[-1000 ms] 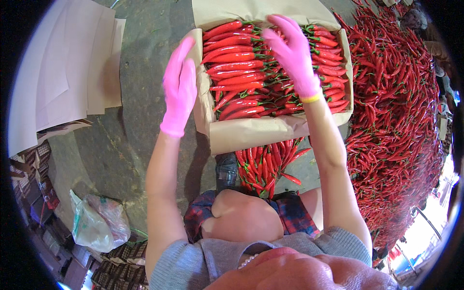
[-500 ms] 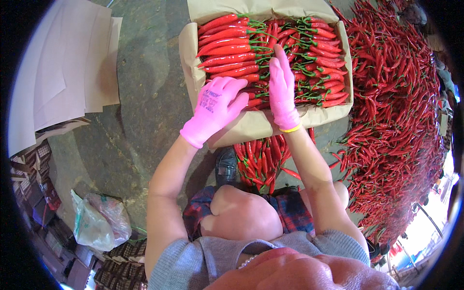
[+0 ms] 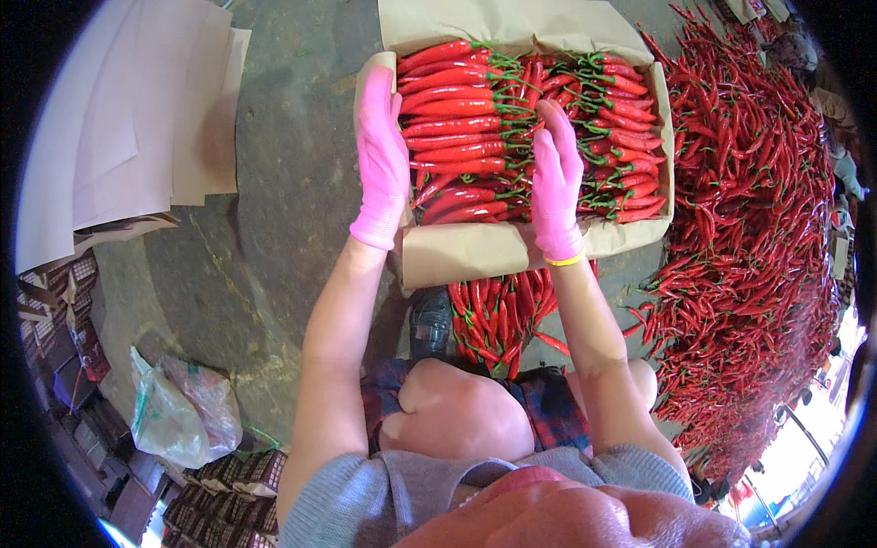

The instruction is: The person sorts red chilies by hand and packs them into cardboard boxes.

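A cardboard box (image 3: 468, 254) lined with brown paper holds red chilli peppers with green stems. One row of chillies (image 3: 454, 126) lies side by side in the left half, stems pointing to the middle. Another row (image 3: 632, 114) fills the right half, stems also inward. In a pink glove, my left hand (image 3: 382, 169) lies flat along the box's left side, at the tips of the left row. My right hand (image 3: 556, 183), gloved in pink as well, is held edge-on over the stems in the middle, fingers straight. Neither hand grasps a chilli.
A large heap of loose chillies (image 3: 740, 237) spreads over the floor on the right. More chillies (image 3: 501, 315) lie between the box and my knees. Flat cardboard sheets (image 3: 137, 128) are stacked at the left, with a plastic bag (image 3: 183, 411) below them. Dark crates (image 3: 228, 507) stand at lower left.
My left hand has moved from the near part of the left row out to the box's left side, its fingers now straight. In the picture, the box and right hand sit slightly further right.
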`<state>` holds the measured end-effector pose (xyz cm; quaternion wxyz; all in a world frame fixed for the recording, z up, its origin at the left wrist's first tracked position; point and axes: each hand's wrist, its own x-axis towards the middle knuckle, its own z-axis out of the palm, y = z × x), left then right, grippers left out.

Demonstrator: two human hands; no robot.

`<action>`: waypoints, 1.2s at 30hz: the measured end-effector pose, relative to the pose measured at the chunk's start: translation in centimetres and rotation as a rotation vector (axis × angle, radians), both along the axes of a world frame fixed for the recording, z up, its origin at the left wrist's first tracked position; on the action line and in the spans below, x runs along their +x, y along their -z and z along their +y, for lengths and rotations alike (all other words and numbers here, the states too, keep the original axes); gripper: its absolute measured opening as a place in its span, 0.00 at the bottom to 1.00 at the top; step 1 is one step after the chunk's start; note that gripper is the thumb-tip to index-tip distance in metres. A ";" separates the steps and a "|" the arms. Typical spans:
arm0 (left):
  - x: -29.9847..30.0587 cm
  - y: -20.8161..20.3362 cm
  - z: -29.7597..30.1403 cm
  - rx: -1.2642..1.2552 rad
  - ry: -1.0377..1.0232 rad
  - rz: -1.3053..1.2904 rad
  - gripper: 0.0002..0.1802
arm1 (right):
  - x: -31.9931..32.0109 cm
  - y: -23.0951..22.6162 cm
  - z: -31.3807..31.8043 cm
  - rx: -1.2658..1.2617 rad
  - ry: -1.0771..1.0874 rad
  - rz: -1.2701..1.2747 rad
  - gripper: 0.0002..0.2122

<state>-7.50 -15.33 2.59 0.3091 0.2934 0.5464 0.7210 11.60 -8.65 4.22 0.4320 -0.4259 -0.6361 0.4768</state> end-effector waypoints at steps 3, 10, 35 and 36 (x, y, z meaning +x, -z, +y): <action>0.4 0.6 0.4 0.059 0.011 -0.067 0.44 | 0.2 0.3 0.1 -0.060 -0.001 0.031 0.18; 1.8 -0.6 -2.1 0.101 -0.081 -0.212 0.47 | 0.0 -0.1 -0.6 -0.121 0.045 0.076 0.19; 23.4 -18.8 -12.2 0.262 1.298 0.058 0.30 | 20.5 4.0 -36.2 -0.749 0.411 -0.068 0.18; 24.6 -19.9 -13.3 0.278 1.345 0.144 0.29 | 21.3 6.6 -38.6 -0.835 0.346 -0.119 0.17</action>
